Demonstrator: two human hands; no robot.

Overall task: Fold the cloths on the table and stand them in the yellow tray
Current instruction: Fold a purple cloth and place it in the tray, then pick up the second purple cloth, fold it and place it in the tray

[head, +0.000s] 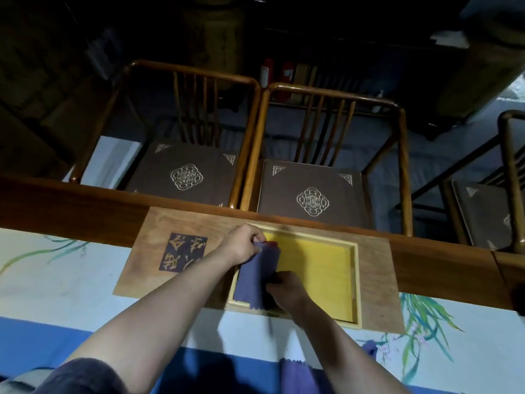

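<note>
A tray [356, 282] sits recessed in a wooden board [375, 280] at the table's [56, 294] far edge. A folded cloth [254, 275] stands inside the tray against its left wall, the left hand [243, 245] at its far end and the right hand [287, 288] at its near right side. Another cloth [298, 375] lies on the table nearer the person. Two chairs [309, 191] stand side by side behind the table, a third at far right.

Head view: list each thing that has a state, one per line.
Folded blue cloth: at the yellow tray's left end, held by both hands.
Yellow wooden tray: mostly bare.
Left hand: pinching the cloth's far end.
Right hand: gripping its near side.
Purple cloth: on the table, not yet placed.
</note>
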